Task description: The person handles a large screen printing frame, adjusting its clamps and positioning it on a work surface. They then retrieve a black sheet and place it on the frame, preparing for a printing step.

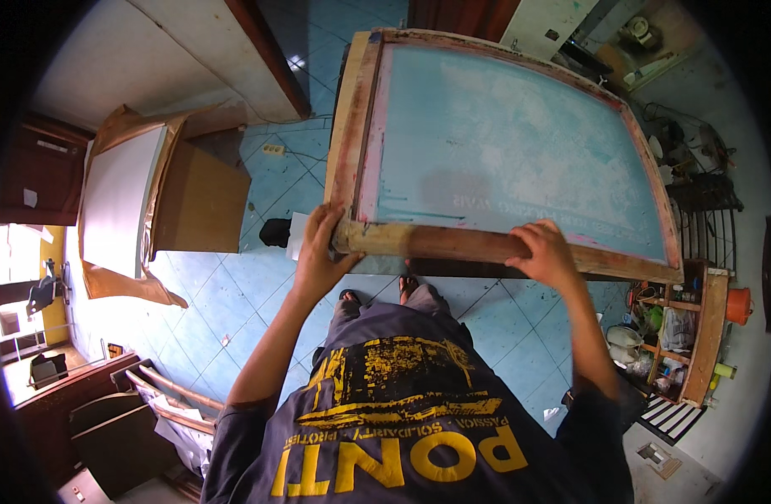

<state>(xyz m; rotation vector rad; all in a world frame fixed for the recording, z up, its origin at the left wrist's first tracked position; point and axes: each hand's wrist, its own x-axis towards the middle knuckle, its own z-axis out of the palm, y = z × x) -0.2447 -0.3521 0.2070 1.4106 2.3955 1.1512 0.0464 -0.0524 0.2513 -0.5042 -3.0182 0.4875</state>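
**Head view: Pale-blue rectangular screen in a stained wooden frame [520,126] gripped along its near edge**

The screen spreads out ahead of a standing person, its long reddish-brown wooden near rail [452,243] crossing in front of the body. The left hand [318,252] is clamped on the near left corner, thumb on the near side; the right hand [543,254] is clamped on the same rail, right of its middle, fingertips close to the mesh. What bears the screen from below cannot be told.

An even pull from both hands should guard against twisting; fingertips are best kept on wood, clear of the mesh. The right hand, set inward from its corner, may carry that end less surely.

A pale wooden strip [340,126] runs along the left side. Beyond, on blue floor tiles [272,277], lie a cream socket strip [273,149] and its thin cable, a likely snag underfoot. Farther left stands a brown box-like piece [202,197] with a white panel [121,202]. At right, a cluttered wooden shelf rack [703,336] appears near the frame's corner, leaving little room there.
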